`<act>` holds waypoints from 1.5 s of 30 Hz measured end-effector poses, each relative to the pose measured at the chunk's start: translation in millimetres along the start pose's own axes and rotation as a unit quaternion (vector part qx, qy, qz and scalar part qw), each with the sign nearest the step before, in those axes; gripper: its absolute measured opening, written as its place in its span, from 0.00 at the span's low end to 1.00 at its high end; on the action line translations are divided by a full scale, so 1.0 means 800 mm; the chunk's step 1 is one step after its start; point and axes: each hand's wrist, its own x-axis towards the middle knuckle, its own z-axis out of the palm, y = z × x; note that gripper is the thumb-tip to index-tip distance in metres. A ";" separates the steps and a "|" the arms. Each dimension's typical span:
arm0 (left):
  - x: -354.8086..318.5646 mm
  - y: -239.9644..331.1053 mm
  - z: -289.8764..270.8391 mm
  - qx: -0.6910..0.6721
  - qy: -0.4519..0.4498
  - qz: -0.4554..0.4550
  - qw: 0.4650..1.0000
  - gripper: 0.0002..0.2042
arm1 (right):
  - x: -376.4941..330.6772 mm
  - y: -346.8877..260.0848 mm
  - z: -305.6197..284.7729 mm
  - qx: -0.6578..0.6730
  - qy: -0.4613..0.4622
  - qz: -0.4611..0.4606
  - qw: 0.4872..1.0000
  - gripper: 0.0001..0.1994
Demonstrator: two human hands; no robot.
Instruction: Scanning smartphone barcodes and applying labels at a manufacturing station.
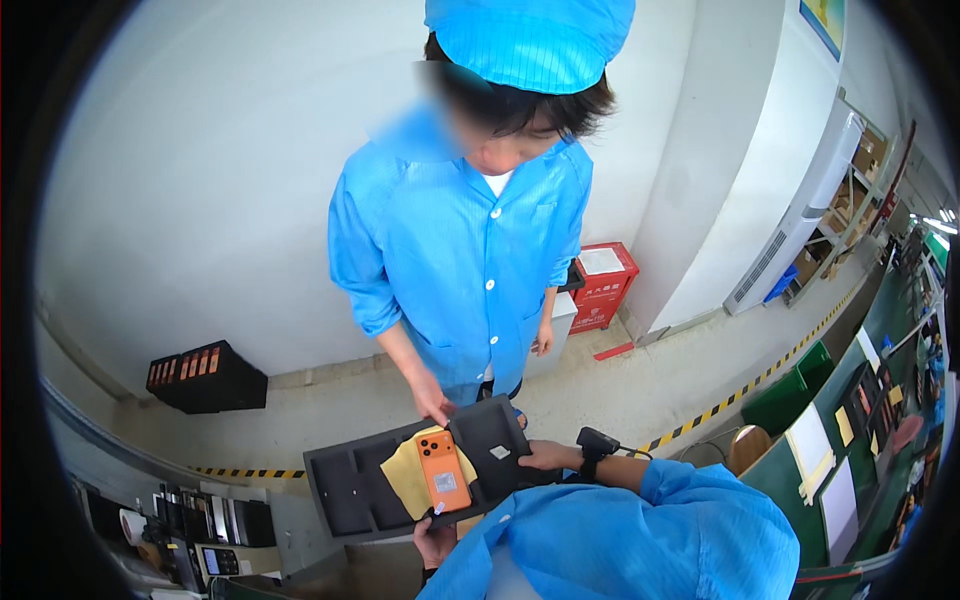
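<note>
A black compartmented tray (345,500) lies between me and a person in a blue coat. My left hand (435,543) is closed on its near edge. My right hand (550,455) grips its right end, with a black device (598,440) at that wrist. On a yellow cloth (402,478) in the tray rests an orange smartphone (440,455), back up, with a camera block and a pale label. A small white-and-black piece (437,510) shows by the phone's lower end. The other person's hand (430,398) reaches the tray's far edge above the phone; its fingertips are partly hidden.
Facing me stands the person in a blue coat (465,260) and cap. Stacked black trays (207,377) sit by the wall at left. A red box (603,287) stands behind the person. To the right runs a green workbench (790,510) with sheets; equipment (235,560) is at lower left.
</note>
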 end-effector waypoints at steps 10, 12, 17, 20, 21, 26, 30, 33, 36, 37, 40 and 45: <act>0.018 0.008 0.023 -0.017 0.018 0.029 0.999 0.21 | 0.017 0.042 0.021 0.147 0.059 -0.022 0.987 0.26; 0.021 0.008 0.027 -0.006 0.010 0.057 0.998 0.21 | 0.015 0.041 0.018 0.143 0.070 -0.017 0.987 0.26; 0.017 0.009 0.047 -0.004 0.023 0.057 0.998 0.21 | -0.014 0.002 -0.006 0.208 -0.050 -0.025 0.976 0.27; 0.006 0.003 0.052 0.000 0.042 0.073 0.996 0.21 | -0.008 -0.018 -0.014 0.144 -0.105 0.045 0.983 0.26; 0.001 0.000 0.050 -0.016 0.051 0.094 0.994 0.21 | 0.001 -0.019 -0.019 0.091 -0.133 0.070 0.984 0.26; -0.033 0.001 0.013 -0.052 0.067 0.125 0.989 0.20 | 0.037 -0.013 0.010 -0.023 -0.136 0.022 0.990 0.32; -0.056 0.007 -0.009 -0.042 0.074 0.135 0.987 0.19 | 0.058 -0.022 0.018 -0.006 -0.063 -0.046 0.997 0.32; -0.062 0.011 -0.021 -0.047 0.073 0.168 0.982 0.19 | 0.066 -0.034 0.003 0.098 -0.045 -0.110 0.988 0.29; -0.064 0.014 -0.033 -0.040 0.094 0.183 0.978 0.19 | 0.075 -0.043 -0.002 0.125 0.077 -0.171 0.974 0.25; -0.065 0.014 -0.037 -0.039 0.088 0.178 0.979 0.19 | 0.081 -0.046 -0.003 0.134 0.077 -0.109 0.982 0.21; -0.073 0.016 -0.042 -0.022 0.119 0.179 0.976 0.19 | 0.109 -0.053 -0.004 0.076 0.088 -0.079 0.990 0.18; -0.092 -0.002 -0.026 -0.015 0.185 0.187 0.964 0.19 | 0.148 -0.066 0.015 0.013 0.082 -0.125 0.989 0.14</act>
